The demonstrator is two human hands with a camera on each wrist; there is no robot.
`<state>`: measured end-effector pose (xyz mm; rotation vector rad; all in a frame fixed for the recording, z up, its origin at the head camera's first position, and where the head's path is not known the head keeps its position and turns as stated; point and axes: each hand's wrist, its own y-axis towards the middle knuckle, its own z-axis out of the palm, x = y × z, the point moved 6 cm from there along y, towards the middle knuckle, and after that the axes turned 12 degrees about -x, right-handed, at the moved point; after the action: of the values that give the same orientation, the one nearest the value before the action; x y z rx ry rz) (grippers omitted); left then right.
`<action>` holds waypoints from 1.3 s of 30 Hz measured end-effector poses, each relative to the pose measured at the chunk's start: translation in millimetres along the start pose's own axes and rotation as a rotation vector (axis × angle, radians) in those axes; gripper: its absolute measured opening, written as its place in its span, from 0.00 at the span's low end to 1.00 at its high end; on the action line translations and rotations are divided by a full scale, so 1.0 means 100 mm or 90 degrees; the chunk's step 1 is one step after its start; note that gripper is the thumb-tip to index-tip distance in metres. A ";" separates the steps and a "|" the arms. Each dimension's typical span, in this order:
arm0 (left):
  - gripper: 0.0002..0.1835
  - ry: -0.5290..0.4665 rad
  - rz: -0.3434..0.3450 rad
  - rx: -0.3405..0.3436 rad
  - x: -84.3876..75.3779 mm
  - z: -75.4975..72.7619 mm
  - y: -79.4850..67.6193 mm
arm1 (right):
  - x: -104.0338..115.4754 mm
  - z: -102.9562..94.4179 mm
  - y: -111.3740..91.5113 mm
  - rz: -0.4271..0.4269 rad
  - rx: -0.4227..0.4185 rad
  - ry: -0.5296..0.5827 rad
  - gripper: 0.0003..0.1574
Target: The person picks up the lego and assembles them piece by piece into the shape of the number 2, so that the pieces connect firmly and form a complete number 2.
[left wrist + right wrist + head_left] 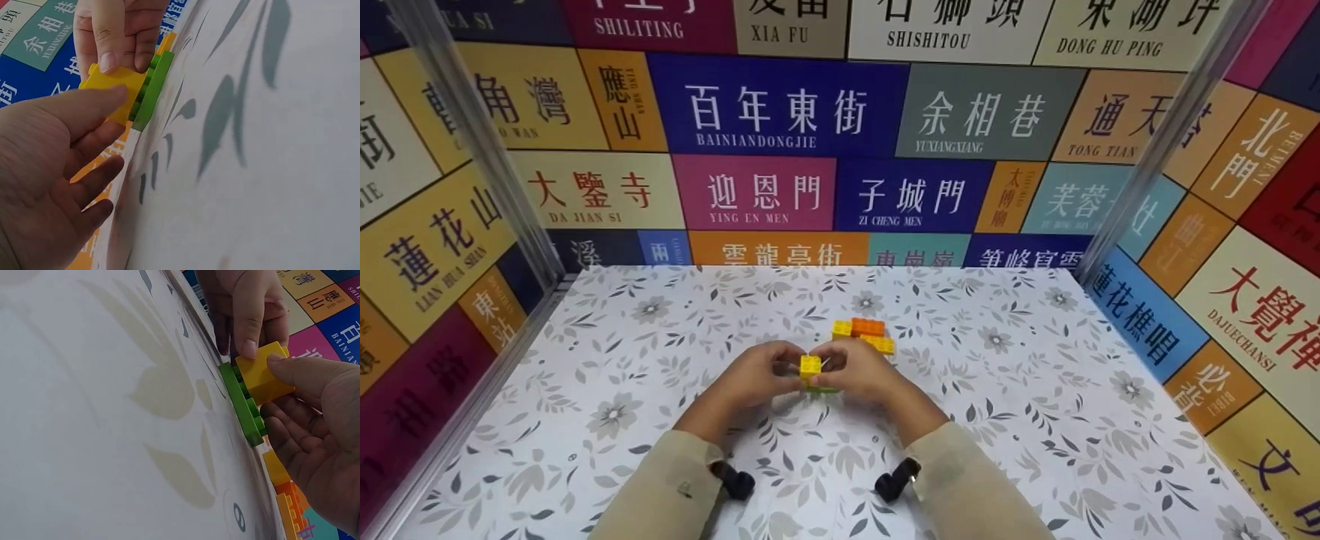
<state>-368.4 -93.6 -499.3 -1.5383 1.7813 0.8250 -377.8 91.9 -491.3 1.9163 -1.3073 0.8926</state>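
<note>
Between both hands, close over the table, is a yellow toy building brick [810, 366]. My left hand [757, 379] pinches it from the left, thumb on its near face. From the other side my right hand [870, 375] pinches the same brick, its thumb pressed to that face too. Directly under the yellow brick [261, 377] lies a long, low green brick [243, 405] with studs on top. In the left wrist view the yellow brick overlaps the studs of the green brick [152, 93]. The remaining fingers of both hands curve loosely beside the bricks.
Just behind my right hand sit an orange brick [868, 327] and two yellow bricks, one at its left [842, 328] and one in front [879, 343]. A floral-patterned cloth covers the table [660, 337]. Panels with printed signs [780, 105] wall the back and sides.
</note>
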 end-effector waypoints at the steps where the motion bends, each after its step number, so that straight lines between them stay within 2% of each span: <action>1: 0.19 -0.011 0.000 -0.003 -0.01 -0.01 0.00 | 0.00 0.00 0.00 -0.004 -0.001 0.001 0.23; 15: 0.16 -0.036 0.013 -0.014 -0.05 -0.04 0.01 | 0.00 -0.03 -0.01 0.000 0.000 0.013 0.22; 22: 0.15 -0.042 -0.020 -0.008 -0.03 -0.01 0.03 | 0.00 -0.04 0.00 0.005 0.008 0.025 0.21; 33: 0.14 -0.069 -0.037 -0.013 -0.03 -0.01 0.03 | -0.01 -0.03 0.00 0.016 0.013 0.019 0.18; 39: 0.12 -0.060 -0.053 -0.010 -0.02 -0.02 0.02 | -0.02 -0.03 0.00 0.034 0.015 0.011 0.18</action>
<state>-370.2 -93.2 -496.3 -1.5470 1.6361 0.8582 -378.3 95.1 -491.3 1.8956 -1.3489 0.9525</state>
